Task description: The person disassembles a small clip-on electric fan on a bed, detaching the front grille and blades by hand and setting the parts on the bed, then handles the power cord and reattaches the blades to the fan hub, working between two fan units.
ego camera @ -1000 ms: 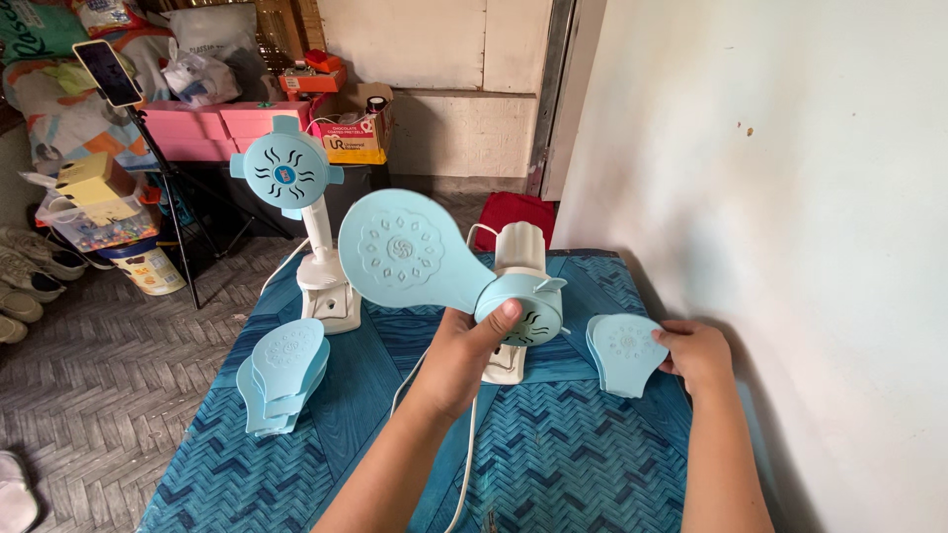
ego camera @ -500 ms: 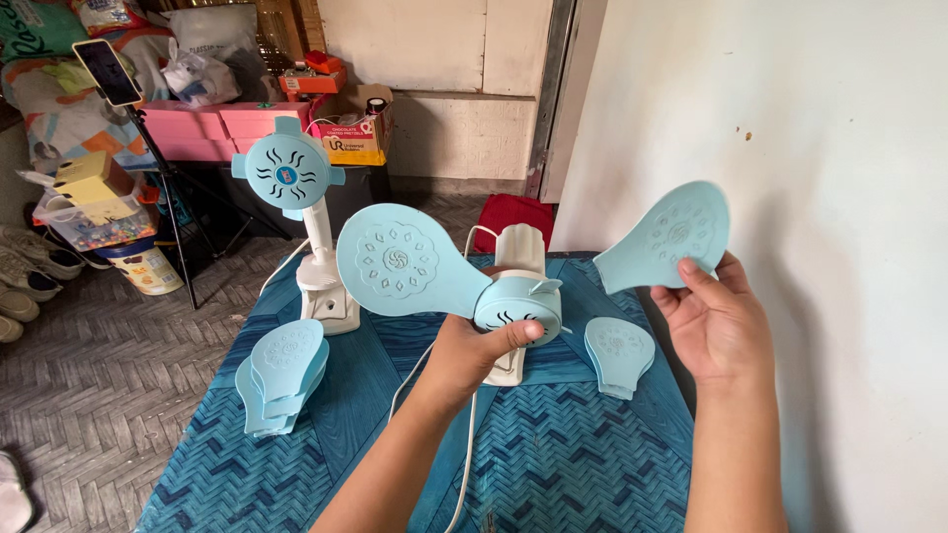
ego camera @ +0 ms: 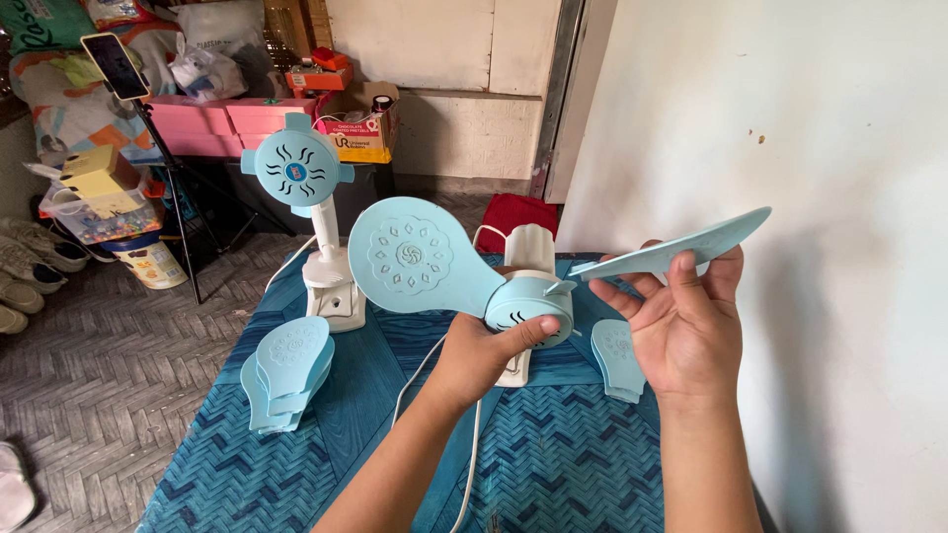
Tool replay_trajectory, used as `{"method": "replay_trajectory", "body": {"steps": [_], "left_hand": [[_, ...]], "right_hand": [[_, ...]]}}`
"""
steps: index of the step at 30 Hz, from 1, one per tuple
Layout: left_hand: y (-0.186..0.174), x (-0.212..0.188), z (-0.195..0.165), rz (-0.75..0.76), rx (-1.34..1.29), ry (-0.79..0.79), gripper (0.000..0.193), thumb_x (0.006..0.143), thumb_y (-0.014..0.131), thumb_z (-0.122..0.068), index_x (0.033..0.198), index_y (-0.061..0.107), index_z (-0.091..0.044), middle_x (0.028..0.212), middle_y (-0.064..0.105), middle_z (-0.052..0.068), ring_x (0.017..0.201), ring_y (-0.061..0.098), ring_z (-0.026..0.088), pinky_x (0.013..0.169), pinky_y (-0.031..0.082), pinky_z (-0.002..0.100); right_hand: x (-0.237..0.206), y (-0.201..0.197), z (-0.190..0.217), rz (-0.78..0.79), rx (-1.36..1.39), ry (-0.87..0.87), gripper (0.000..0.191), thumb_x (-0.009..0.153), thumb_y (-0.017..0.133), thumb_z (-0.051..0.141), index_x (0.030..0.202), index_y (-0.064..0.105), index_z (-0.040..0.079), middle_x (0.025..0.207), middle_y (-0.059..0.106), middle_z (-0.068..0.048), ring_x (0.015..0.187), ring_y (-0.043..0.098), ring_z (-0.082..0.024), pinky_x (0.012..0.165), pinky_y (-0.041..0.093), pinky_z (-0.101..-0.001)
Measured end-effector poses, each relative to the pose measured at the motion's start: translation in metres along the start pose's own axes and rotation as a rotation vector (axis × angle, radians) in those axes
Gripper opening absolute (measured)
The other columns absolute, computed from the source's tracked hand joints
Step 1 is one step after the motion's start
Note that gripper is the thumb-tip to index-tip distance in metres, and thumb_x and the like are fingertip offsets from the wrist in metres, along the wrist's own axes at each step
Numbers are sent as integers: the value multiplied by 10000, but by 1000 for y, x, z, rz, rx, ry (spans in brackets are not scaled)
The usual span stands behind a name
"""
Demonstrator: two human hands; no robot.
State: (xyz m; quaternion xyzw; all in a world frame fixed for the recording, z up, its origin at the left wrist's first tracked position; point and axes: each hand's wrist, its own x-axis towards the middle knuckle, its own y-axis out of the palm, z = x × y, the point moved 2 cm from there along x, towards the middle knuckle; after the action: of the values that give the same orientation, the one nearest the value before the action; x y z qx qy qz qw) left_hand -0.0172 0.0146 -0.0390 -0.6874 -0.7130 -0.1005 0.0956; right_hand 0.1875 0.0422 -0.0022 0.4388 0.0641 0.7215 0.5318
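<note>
My left hand (ego camera: 484, 350) grips the round light-blue hub (ego camera: 528, 308) of a small fan on a white stand (ego camera: 525, 259). One blade (ego camera: 420, 257) sticks out from the hub to the upper left. My right hand (ego camera: 681, 321) holds a loose light-blue blade (ego camera: 681, 247) nearly flat, its narrow end close to the hub's right side. Whether blade and hub touch is unclear. A white cord (ego camera: 469, 464) runs down from the fan.
A second fan (ego camera: 296, 170) with a bare hub stands at the table's back left. A stack of blades (ego camera: 286, 370) lies on the blue patterned table (ego camera: 553, 464), more blades (ego camera: 617, 357) at the right. A white wall is to the right, boxes and shoes to the left.
My right hand picked a blade off the right pile, raised it, then turned it flat and brought it leftward to the hub. My left hand kept its hold on the hub.
</note>
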Motion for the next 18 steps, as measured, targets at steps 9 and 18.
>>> {"method": "replay_trajectory", "body": {"steps": [9,18], "left_hand": [[2,-1,-4,-1,33,-12,757,653,865,-500,1232,633,-70,979,762,115,882,757,202,782,614,315],[1,0,-6,24,47,64,732,684,868,-500,1227,653,-59,1016,768,115,942,767,200,835,624,324]], "right_hand": [[-3,7,-1,-21,-151,-29,247,1113,577,206,1334,471,232,1139,679,-63,1037,717,-312,872,612,-576],[-5,10,11,-36,-204,-64,275,1121,582,213,1355,440,224,1148,668,-58,1038,714,-304,880,616,-572]]}}
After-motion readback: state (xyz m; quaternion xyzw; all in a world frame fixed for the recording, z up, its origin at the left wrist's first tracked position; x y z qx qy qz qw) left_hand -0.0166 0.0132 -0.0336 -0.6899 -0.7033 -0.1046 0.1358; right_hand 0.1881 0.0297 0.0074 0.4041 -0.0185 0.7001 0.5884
